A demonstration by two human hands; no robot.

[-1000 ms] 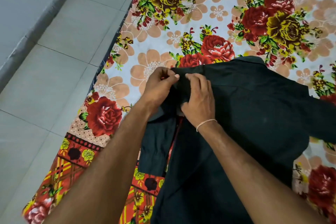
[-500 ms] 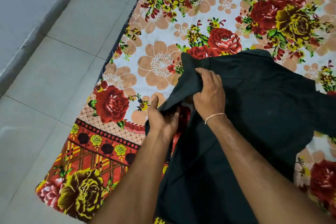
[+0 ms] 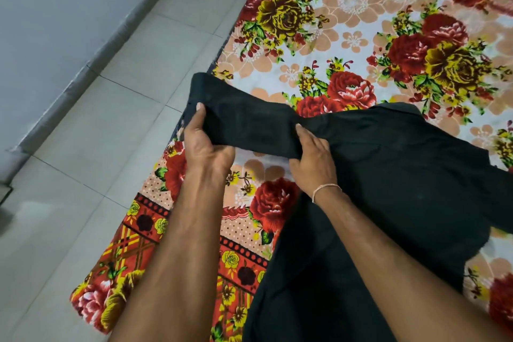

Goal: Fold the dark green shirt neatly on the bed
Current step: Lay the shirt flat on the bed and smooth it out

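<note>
I am gripping the shirt (image 3: 388,175) sleeve (image 3: 244,119) with both hands — left hand (image 3: 205,144) at the cuff, past the bed (image 3: 347,36) edge — right hand (image 3: 313,158) near the shoulder.

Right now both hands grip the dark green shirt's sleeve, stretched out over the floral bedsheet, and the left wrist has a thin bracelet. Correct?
One detail is off: the thin bracelet is on the right wrist, not the left. The head view shows it. The rest holds: left hand and right hand both grip the sleeve of the dark green shirt, stretched out over the floral bedsheet.
</note>
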